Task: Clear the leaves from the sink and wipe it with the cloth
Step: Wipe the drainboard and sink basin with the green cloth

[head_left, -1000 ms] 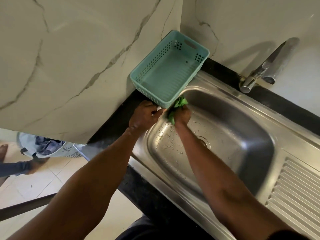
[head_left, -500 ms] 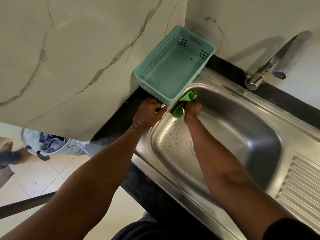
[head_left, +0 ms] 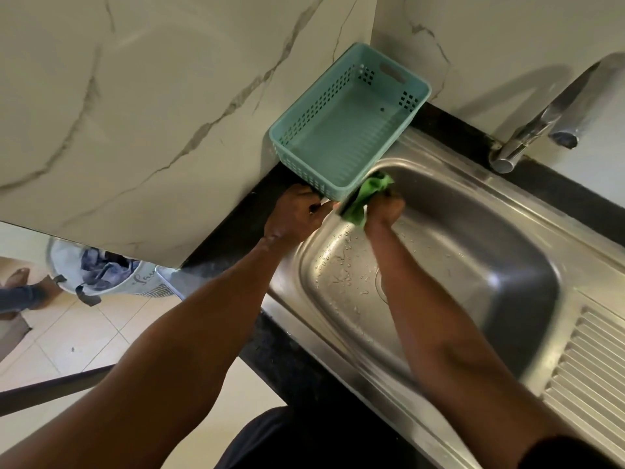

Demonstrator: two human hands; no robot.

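Observation:
A steel sink [head_left: 500, 252] lies below me, its basin wet with droplets. My right hand [head_left: 384, 206] is closed on a bunched green cloth [head_left: 367, 194], pressed at the basin's far left corner against the rim. My left hand [head_left: 296, 214] grips the near edge of a teal plastic basket [head_left: 348, 120] that sits on the sink's left rim by the wall. The basket looks empty. I see no leaves in the basin; part of its floor is hidden by my right forearm.
A chrome tap [head_left: 541, 123] stands behind the basin on the black counter [head_left: 236, 228]. A ribbed drainboard [head_left: 588, 377] lies to the right. Marble wall panels rise at left and behind. Beyond the counter's end, a laundry basket [head_left: 101, 272] and a person's feet are on the floor.
My right hand has slid the cloth up the basin's left wall toward the far corner by the basket. My left hand has kept its hold on the basket's edge.

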